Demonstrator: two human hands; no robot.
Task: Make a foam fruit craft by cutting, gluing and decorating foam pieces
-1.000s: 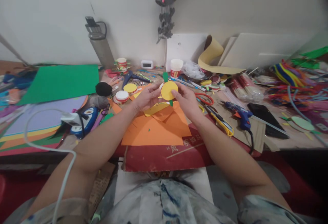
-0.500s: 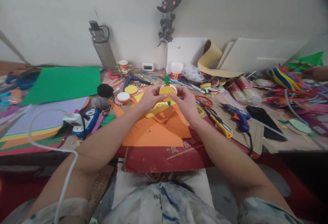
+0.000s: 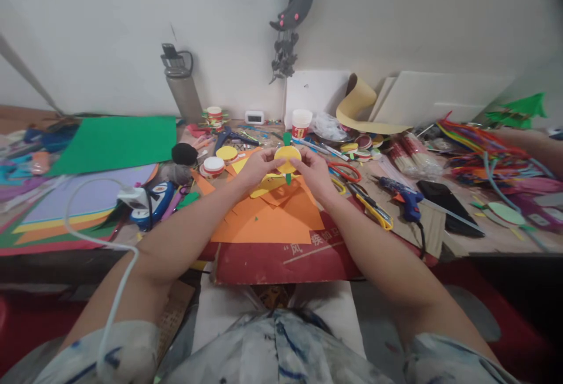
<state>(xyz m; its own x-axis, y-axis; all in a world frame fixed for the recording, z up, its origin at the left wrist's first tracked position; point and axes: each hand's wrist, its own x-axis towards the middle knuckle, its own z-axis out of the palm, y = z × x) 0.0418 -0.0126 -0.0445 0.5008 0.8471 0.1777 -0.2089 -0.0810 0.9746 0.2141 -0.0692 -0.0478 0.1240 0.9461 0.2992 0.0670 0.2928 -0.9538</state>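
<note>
Both hands hold a round yellow paper disc (image 3: 288, 159) with green strips sticking out at its top and bottom. My left hand (image 3: 263, 167) pinches its left edge, the thumb lying on its face. On the opposite edge my right hand (image 3: 313, 170) is closed in the same way. The disc seems to sit on a white rim, largely covered by the yellow face. Beneath the hands lie orange paper sheets (image 3: 268, 220) and a yellow paper piece (image 3: 266, 186), on a red board (image 3: 250, 267).
Right of the hands lie red-handled scissors (image 3: 345, 171), a yellow utility knife (image 3: 373, 211), a blue glue gun (image 3: 407, 196) and a black phone (image 3: 448, 208). To the left are a white-topped cup piece (image 3: 213, 165), green paper (image 3: 118, 143) and a white cable (image 3: 118, 296). Another person's arm (image 3: 532, 143) reaches in at far right.
The yellow disc now sits flush and faces me, covering most of the white rim that showed before. The other person's arm at right has moved inward, and the colourful strips there have shifted.
</note>
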